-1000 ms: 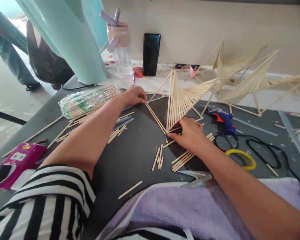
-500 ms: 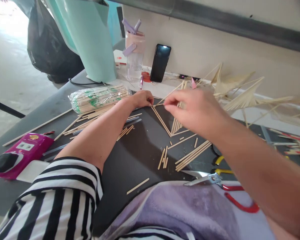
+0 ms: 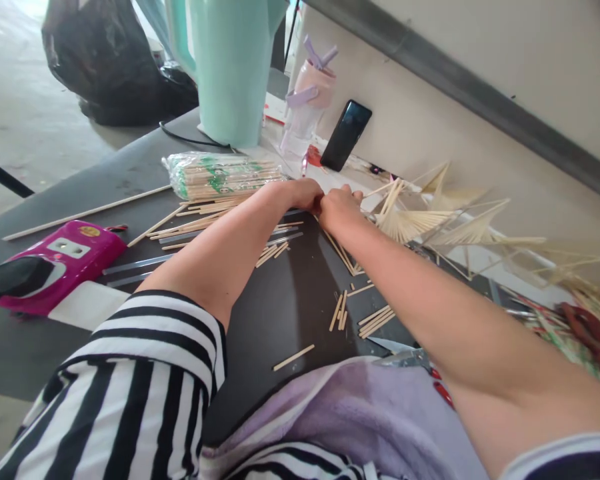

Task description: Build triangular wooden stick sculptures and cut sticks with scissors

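Observation:
My left hand (image 3: 307, 194) and my right hand (image 3: 340, 205) meet at the far side of the table, fingers touching or nearly so. Between and below them runs a frame of thin wooden sticks (image 3: 341, 252), its far corner covered by my hands. The left fingers are closed on that corner. My right thumb and index are pinched against it, with other fingers lifted; what the pinch holds is hidden. A fan of joined sticks (image 3: 405, 223) stands to the right of my right hand. Short cut sticks (image 3: 340, 311) and longer sticks (image 3: 377, 323) lie nearer me.
A plastic-wrapped pack of sticks (image 3: 220, 175) lies left, beside glue sticks (image 3: 140, 264) and a magenta power strip (image 3: 67, 263). Scissors (image 3: 400, 353) lie at the front edge. Behind stand a mint pitcher (image 3: 230, 73), a bottle (image 3: 307, 100) and a phone (image 3: 347, 135). Stick-built star shapes (image 3: 473, 233) line the wall.
My right hand has moved left and come up against my left hand, which stays at the frame's corner. The view has tilted and shifted; the fan of sticks is now more exposed.

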A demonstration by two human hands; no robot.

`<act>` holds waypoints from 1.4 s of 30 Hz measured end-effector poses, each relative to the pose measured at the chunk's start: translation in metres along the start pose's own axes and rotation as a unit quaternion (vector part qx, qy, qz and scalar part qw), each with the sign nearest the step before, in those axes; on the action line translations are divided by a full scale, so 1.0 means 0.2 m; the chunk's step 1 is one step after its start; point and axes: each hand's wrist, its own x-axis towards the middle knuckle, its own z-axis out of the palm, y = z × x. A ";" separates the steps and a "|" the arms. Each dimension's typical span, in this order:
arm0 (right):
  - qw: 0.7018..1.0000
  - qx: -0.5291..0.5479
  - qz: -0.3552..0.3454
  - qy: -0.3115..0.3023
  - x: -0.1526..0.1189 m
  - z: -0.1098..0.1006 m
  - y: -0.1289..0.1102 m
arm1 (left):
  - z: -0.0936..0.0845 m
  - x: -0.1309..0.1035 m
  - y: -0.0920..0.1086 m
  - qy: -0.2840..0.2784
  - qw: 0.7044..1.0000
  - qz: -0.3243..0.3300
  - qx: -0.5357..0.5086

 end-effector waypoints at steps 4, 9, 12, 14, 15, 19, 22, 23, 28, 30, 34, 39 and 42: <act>0.999 -0.015 0.018 0.041 -0.04 0.02 -0.05 | 0.00 -0.02 0.01 0.008 1.000 0.012 -0.028; 0.995 0.029 0.062 0.076 -0.07 0.06 -0.09 | -0.01 -0.04 0.01 0.022 0.994 -0.026 -0.106; 0.983 0.091 0.131 0.093 -0.09 0.10 -0.11 | -0.02 -0.05 0.01 0.034 0.991 -0.036 -0.122; 0.974 0.117 0.159 0.106 -0.10 0.12 -0.12 | -0.02 -0.05 0.01 0.039 0.991 -0.038 -0.126; 0.972 0.122 0.165 0.112 -0.10 0.13 -0.13 | -0.03 -0.06 0.01 0.039 0.990 -0.037 -0.129; 0.970 0.119 0.173 0.121 -0.11 0.15 -0.15 | -0.04 -0.07 0.01 0.027 0.988 -0.033 -0.147; 0.972 0.104 0.169 0.127 -0.11 0.16 -0.16 | -0.04 -0.07 0.00 0.027 0.980 -0.040 -0.192; 0.972 0.099 0.166 0.130 -0.11 0.16 -0.16 | -0.05 -0.07 -0.01 0.035 0.974 -0.042 -0.218; 0.969 0.136 0.172 0.110 -0.13 0.15 -0.15 | -0.09 -0.07 0.00 0.135 0.919 -0.042 -0.368; 0.965 0.161 0.182 0.101 -0.13 0.14 -0.15 | -0.12 -0.08 0.01 0.177 0.896 -0.031 -0.407; 0.947 0.228 0.195 0.118 -0.11 0.12 -0.12 | -0.19 -0.09 0.06 0.208 0.871 -0.018 -0.446; 0.845 0.454 0.234 0.157 -0.12 0.05 -0.06 | -0.36 -0.15 0.18 0.258 0.848 0.040 -0.462; 0.726 0.619 0.254 0.159 -0.19 -0.05 -0.02 | -0.48 -0.16 0.24 0.264 0.839 0.077 -0.470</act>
